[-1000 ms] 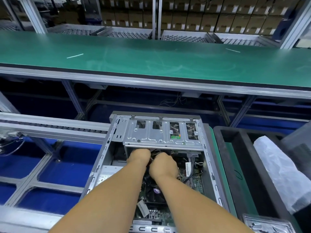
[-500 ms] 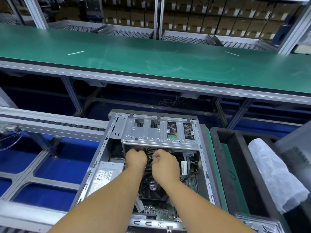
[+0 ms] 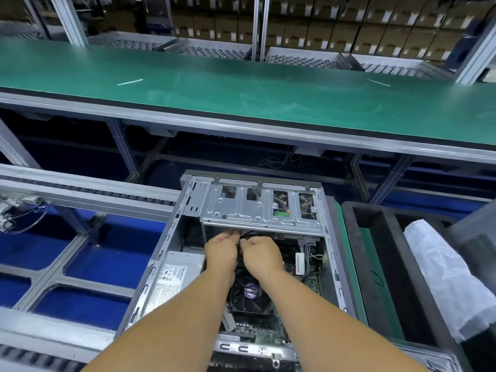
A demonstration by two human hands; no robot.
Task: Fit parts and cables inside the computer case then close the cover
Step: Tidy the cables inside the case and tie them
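Computer case point(image 3: 171, 253) lying open on roller conveyor, long axis running away from viewer, holding cooling fan point(image 3: 251, 296), power supply point(image 3: 174, 275), drive cage point(image 3: 257, 208). Left hand point(image 3: 221, 252) and right hand point(image 3: 261, 255) curling together, pinching black cables point(image 3: 245, 235) under cage. Green bench point(image 3: 241, 84) and stacked cartons point(image 3: 349, 28) sitting beyond.

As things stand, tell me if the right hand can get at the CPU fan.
Probably yes. The right hand grips black cables just beyond the CPU fan, which lies uncovered below the wrist; only the forearms cross above it. It must release the cables first.
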